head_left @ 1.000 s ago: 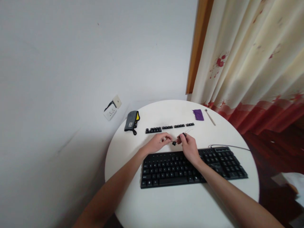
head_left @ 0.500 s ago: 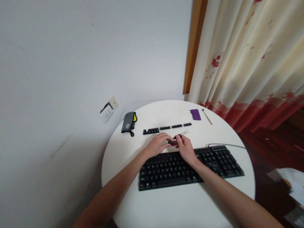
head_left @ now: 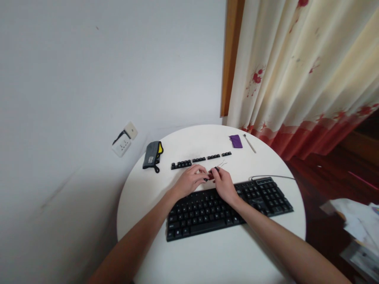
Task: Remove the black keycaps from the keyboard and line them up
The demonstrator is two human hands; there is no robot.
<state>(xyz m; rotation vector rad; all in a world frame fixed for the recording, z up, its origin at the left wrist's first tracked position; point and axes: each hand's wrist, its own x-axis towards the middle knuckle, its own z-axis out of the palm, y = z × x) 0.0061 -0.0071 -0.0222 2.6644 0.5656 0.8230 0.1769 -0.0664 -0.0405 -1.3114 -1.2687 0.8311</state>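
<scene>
Over the top edge of a black keyboard (head_left: 207, 227), my two hands meet. My left hand (head_left: 192, 180) pinches a small black keycap (head_left: 205, 180) between thumb and fingers. In my right hand (head_left: 224, 185) is a wire keycap puller (head_left: 222, 163); its dark handle lies under my thumb and its thin wire prongs point away from me. My right fingertips are close to the keycap, and whether they touch it I cannot tell. Just beyond my hands, black keycaps (head_left: 181, 164) stand in a row of short groups. My right wrist hides part of the keyboard.
On the round white table (head_left: 225, 256) a grey pouch (head_left: 152, 154) with a yellow patch lies at the far left. A purple cloth (head_left: 236, 141) and a slim brush (head_left: 250, 143) lie at the far right. The keyboard cable (head_left: 275, 176) runs off the right edge.
The view has turned a little to the right, so everything sits further left. My hands have drawn slightly closer together, still holding the keycap and the puller.
</scene>
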